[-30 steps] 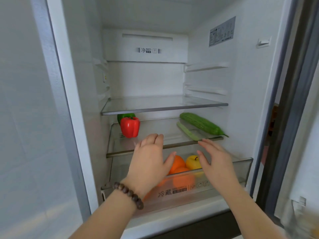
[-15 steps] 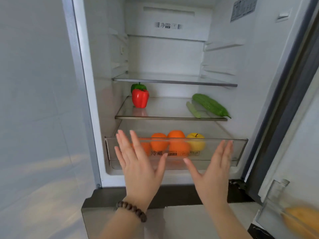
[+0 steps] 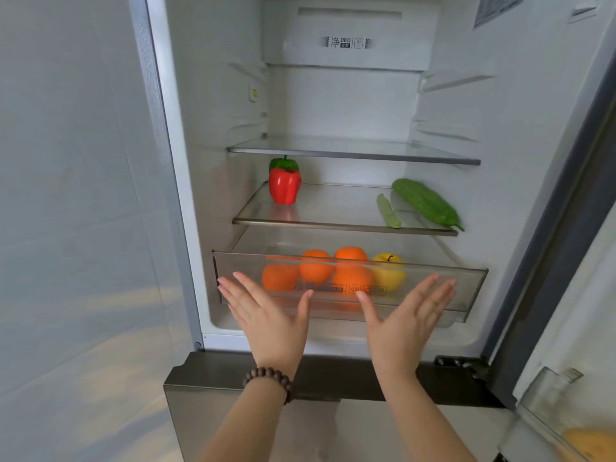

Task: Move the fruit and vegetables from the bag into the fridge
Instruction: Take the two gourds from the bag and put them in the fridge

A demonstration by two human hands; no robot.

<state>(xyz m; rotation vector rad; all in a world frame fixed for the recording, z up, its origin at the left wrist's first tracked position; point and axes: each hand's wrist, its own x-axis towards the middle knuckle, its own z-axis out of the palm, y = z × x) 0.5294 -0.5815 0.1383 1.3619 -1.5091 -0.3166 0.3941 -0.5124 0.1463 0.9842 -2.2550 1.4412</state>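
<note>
**Fridge interior, produce stowed, both hands at the crisper drawer**

Clear crisper drawer (image 3: 473,288): lowest level of the open fridge (image 3: 533,161). It holds four oranges (image 3: 315,270) bunched at centre and one yellow apple (image 3: 388,275) touching them on the right.

Lower glass shelf (image 3: 333,208), directly above the drawer: red bell pepper (image 3: 285,190) upright at the left, with a green bell pepper (image 3: 283,164) just behind it and mostly hidden. At the right, a large bumpy green gourd (image 3: 426,203) lies at an angle; a thin pale green vegetable (image 3: 388,211) lies just beside it, its end at the shelf's front edge.

Upper glass shelf (image 3: 353,150): bare glass, printed label on the panel above.

Left hand (image 3: 266,315): flat, fingers straight and slightly spread, holding nothing, fingertips over the left part of the drawer's front panel. Whether they touch it cannot be told. A dark beaded bracelet (image 3: 268,381) circles the wrist.

Right hand (image 3: 406,315): flat, fingers straight and close together, thumb out, holding nothing, over the right part of the panel.

Surroundings: the open fridge door's bin (image 3: 550,405) at lower right, with a blurred yellow-orange item (image 3: 590,443) in it; pale wall at left.
</note>
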